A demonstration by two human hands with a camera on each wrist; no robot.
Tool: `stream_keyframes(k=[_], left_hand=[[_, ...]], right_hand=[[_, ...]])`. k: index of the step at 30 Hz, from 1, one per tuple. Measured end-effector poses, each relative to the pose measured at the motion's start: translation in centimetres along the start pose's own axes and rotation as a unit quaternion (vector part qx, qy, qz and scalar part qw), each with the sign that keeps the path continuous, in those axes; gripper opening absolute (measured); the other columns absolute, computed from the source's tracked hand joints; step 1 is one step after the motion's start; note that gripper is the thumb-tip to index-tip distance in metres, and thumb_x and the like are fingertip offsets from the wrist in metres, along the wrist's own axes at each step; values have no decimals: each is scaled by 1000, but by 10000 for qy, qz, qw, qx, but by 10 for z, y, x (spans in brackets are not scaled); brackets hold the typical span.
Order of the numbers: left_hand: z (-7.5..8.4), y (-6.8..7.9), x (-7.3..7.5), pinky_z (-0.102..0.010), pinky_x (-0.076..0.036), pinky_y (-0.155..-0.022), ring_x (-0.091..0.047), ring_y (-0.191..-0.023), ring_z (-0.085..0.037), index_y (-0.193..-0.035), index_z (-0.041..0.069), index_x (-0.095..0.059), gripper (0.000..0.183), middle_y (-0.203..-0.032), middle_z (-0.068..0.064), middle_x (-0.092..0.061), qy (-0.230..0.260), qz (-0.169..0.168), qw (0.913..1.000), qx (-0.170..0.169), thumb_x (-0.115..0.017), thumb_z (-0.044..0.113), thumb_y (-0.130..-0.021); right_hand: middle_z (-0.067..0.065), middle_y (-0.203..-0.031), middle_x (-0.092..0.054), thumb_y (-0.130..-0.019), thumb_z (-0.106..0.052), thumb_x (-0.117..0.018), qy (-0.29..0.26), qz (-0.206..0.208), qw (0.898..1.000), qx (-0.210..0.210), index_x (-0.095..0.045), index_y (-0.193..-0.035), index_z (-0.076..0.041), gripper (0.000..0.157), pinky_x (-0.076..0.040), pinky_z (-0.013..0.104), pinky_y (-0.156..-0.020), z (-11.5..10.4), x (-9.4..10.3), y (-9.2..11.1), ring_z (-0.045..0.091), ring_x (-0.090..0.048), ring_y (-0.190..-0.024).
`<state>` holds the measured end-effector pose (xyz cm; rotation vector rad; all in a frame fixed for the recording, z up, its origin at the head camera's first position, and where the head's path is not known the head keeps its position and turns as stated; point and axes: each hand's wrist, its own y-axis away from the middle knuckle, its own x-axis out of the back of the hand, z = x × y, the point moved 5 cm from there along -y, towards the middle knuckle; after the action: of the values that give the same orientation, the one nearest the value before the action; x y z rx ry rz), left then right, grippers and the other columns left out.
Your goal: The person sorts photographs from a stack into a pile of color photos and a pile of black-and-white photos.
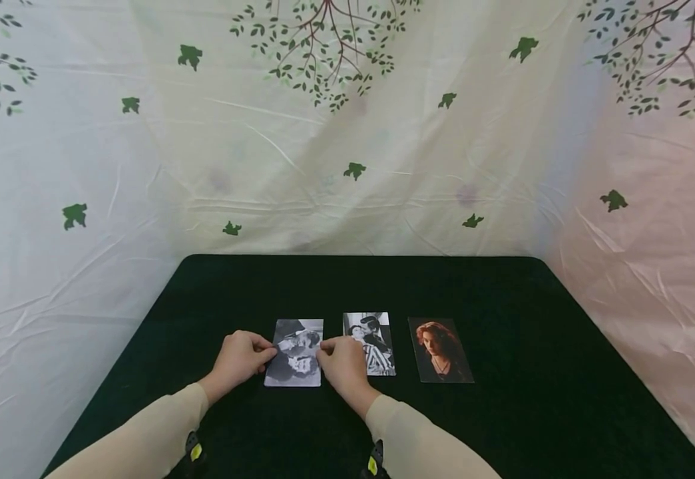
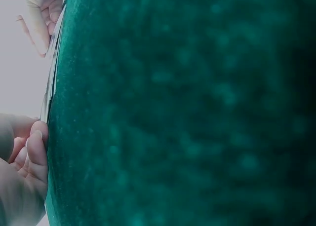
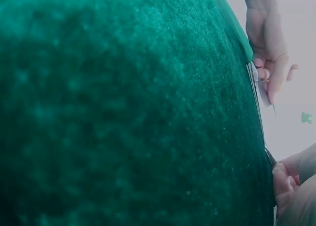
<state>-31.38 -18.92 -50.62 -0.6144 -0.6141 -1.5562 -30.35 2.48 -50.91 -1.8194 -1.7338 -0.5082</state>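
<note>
A left hand (image 1: 241, 356) pinches a gray photo (image 1: 293, 352) by its 9 o'clock edge, while a right hand (image 1: 344, 366), thumb and finger also closed on it, grips the edge at 3 o'clock. The print is on a dark green tabletop (image 1: 353, 286). Toward 3 o'clock, a black-and-white photo (image 1: 377, 342) of a couple sits partly behind the right hand; farther along that line lies a color portrait (image 1: 441, 351). Pale sleeves (image 1: 431, 436) enter from 7 and 5 o'clock. At 12 o'clock hangs a leaf-patterned cloth (image 1: 299, 186).
</note>
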Motion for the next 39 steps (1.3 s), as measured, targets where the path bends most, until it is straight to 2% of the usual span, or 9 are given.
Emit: stream_keyframes(k=[29, 39], left_hand=[[-1, -4, 0, -30, -49, -55, -60, -58, -13, -86, 12, -74, 4, -71, 1, -63, -51, -143, 9998, 104, -74, 16, -85], [6, -2, 1, -30, -48, -54, -58, -56, -15, -82, 11, -74, 8, -67, -1, -61, -169, -212, 9995, 145, -72, 17, -87]], right_hand=[[0, -83, -72, -82, -10, -73, 156, 82, 9998, -55, -77, -90, -7, 10, -49, 24, -60, -4, -5, -4, 6, -58, -68], [0, -84, -72, -81, -9, -73, 143, 51, 9999, -35, -77, -91, -7, 11, -50, 25, -61, -4, -5, -3, 5, -59, -68]])
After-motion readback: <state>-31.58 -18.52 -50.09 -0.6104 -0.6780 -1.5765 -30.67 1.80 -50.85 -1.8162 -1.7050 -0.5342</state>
